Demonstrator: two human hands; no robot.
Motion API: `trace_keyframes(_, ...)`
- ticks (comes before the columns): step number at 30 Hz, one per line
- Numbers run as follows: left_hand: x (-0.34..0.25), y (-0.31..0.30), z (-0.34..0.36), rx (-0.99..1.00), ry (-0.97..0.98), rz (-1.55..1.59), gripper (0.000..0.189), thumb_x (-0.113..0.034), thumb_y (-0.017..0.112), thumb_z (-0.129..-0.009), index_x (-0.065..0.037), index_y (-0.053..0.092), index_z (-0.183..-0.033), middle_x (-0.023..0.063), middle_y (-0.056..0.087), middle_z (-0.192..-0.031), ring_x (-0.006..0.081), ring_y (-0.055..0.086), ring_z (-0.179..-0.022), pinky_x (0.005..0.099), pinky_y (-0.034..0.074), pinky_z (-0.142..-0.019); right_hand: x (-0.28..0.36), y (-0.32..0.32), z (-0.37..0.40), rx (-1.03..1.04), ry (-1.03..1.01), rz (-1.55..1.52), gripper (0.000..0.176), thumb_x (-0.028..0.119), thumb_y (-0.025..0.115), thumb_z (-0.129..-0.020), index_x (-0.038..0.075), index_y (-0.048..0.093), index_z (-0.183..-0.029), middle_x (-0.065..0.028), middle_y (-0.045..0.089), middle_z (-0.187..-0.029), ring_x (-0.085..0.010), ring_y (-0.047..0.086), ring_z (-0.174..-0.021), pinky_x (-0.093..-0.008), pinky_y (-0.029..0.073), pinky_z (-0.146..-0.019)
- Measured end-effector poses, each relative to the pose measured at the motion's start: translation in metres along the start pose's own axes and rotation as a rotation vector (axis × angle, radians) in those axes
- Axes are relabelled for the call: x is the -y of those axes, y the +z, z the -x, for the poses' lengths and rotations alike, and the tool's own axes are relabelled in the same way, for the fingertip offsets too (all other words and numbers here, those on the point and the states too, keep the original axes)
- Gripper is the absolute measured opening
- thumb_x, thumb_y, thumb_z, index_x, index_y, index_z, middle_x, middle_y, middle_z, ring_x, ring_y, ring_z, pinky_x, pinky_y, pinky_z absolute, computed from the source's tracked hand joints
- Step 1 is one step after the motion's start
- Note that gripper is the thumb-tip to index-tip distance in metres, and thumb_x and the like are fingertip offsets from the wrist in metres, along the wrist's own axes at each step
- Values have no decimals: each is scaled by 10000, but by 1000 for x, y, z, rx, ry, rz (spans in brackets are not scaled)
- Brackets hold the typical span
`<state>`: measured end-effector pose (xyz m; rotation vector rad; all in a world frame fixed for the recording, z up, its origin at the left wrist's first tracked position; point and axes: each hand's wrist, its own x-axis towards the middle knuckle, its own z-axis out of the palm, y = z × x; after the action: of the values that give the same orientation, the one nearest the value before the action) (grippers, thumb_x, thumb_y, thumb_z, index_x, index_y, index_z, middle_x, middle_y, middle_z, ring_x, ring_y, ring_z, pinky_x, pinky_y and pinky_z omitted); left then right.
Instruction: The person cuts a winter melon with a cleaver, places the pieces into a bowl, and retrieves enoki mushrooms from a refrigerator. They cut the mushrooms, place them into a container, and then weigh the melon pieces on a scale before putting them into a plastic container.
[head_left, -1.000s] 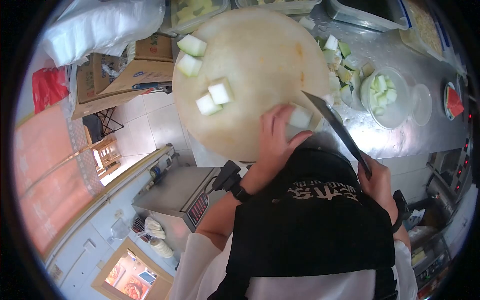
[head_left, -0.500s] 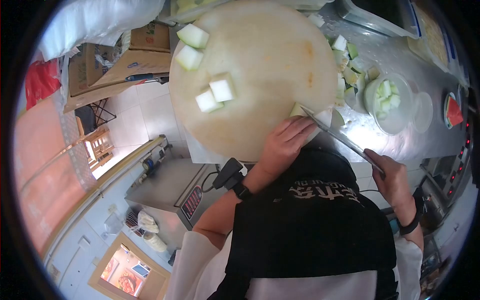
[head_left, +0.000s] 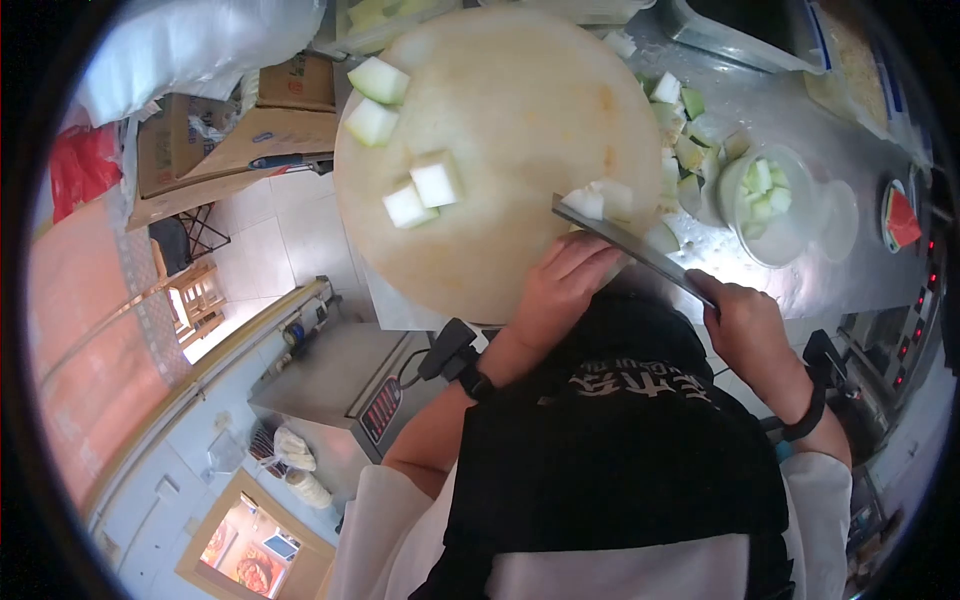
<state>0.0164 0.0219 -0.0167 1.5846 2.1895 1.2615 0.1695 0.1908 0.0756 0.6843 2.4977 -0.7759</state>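
My right hand [head_left: 748, 328] is wrapped round the handle of a kitchen knife [head_left: 640, 248], whose blade reaches left over the round cutting board [head_left: 500, 120]. Close behind the blade, my left hand [head_left: 568, 282] has its fingers bent together over a piece of pale, green-rinded melon, mostly hidden by them. Cut white melon pieces [head_left: 586, 204] lie against the blade's far side. Two white melon chunks [head_left: 436, 180] sit left of centre on the board. Farther back, near its left edge, are two more green-rinded chunks [head_left: 379, 80].
Melon scraps [head_left: 690, 150] are heaped beside the board's right edge. A clear tub of pale green pieces [head_left: 778, 245] stands on the steel counter [head_left: 690, 255]. A metal tray [head_left: 690, 35] is at the back right. Cardboard boxes [head_left: 225, 150] stand left of the board.
The knife has moved left and away from my body, with its blade now in front of my left fingers. Cut melon now lies beyond the blade. My right hand has moved up and left.
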Motion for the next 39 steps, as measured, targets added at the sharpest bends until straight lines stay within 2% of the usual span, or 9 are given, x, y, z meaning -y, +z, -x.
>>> trace_keyframes(8, 15, -7, 9, -39, 0, -193, 374, -16, 685, -689, -68, 595, -1048, 91, 546, -1080, 258, 512, -1009, 379, 405, -871, -40, -6, 3, -310, 170, -131, 253, 98, 570, -789, 3, 600, -1022, -240, 606, -769, -412, 587, -742, -470, 477, -659)
trace_keyframes(13, -21, -47, -27, -97, -158, -279, 360, -30, 612, -761, -43, 558, -1117, 140, 519, -1184, 299, 471, -1110, 416, 366, -955, -59, -11, 36, -551, 34, -40, 441, 87, 629, -698, 144, 592, -1134, -131, 619, -759, -311, 614, -639, -402, 499, -576)
trace_keyframes(15, -50, -55, -54, 75, -103, -15, 366, -59, 534, -835, -30, 513, -1199, 143, 468, -1291, 334, 405, -1219, 421, 307, -1033, -64, -8, 45, -565, 34, -3, 461, 84, 636, -683, 147, 585, -1137, -124, 611, -756, -310, 612, -633, -397, 502, -576)
trace_keyframes(20, -89, -6, -73, 625, 206, -76, 451, -249, 449, -925, -53, 410, -1330, 120, 381, -1398, 289, 321, -1312, 407, 283, -1065, -81, 11, 58, -618, -55, 124, 501, 67, 682, -615, 158, 567, -1094, -84, 548, -751, -292, 589, -626, -387, 493, -560)
trace_keyframes(27, -62, 48, -108, 783, 209, -41, 461, -287, 394, -951, -43, 386, -1342, 121, 340, -1426, 295, 317, -1310, 379, 288, -1065, -112, 30, 82, -715, -48, 162, 560, 90, 744, -545, 145, 570, -1074, -59, 519, -750, -253, 575, -676, -366, 483, -593)
trace_keyframes(30, -43, 52, -123, 839, -52, -8, 461, -274, 378, -955, -22, 380, -1341, 134, 334, -1427, 295, 290, -1325, 359, 254, -1085, -130, 37, 113, -682, 3, 102, 586, 83, 752, -523, 140, 572, -1078, -63, 513, -738, -257, 573, -674, -370, 477, -592)
trace_keyframes(33, -36, 47, -112, 599, 171, -93, 482, -221, 464, -921, 31, 370, -1322, 208, 319, -1412, 355, 300, -1307, 404, 277, -1069, -158, 64, 148, -815, 142, -34, 568, 13, 730, -574, 120, 566, -1107, -87, 545, -749, -269, 571, -675, -364, 474, -602)
trace_keyframes(36, -45, 35, -64, 263, -144, -166, 597, -173, 532, -881, 87, 264, -1347, 292, 212, -1425, 428, 208, -1327, 435, 211, -1094, -215, 130, 162, -1030, 523, -455, 481, -16, 662, -742, 84, 528, -1194, -81, 636, -879, -185, 616, -795, -314, 486, -706)
trace_keyframes(39, -53, 60, -25, 137, -261, -153, 755, -167, 593, -834, 139, 143, -1357, 348, 96, -1426, 472, 100, -1340, 473, 145, -1104, -245, 147, 158, -920, 765, -627, 432, 3, 594, -835, 37, 481, -1250, -100, 624, -1024, -155, 588, -930, -304, 467, -814)
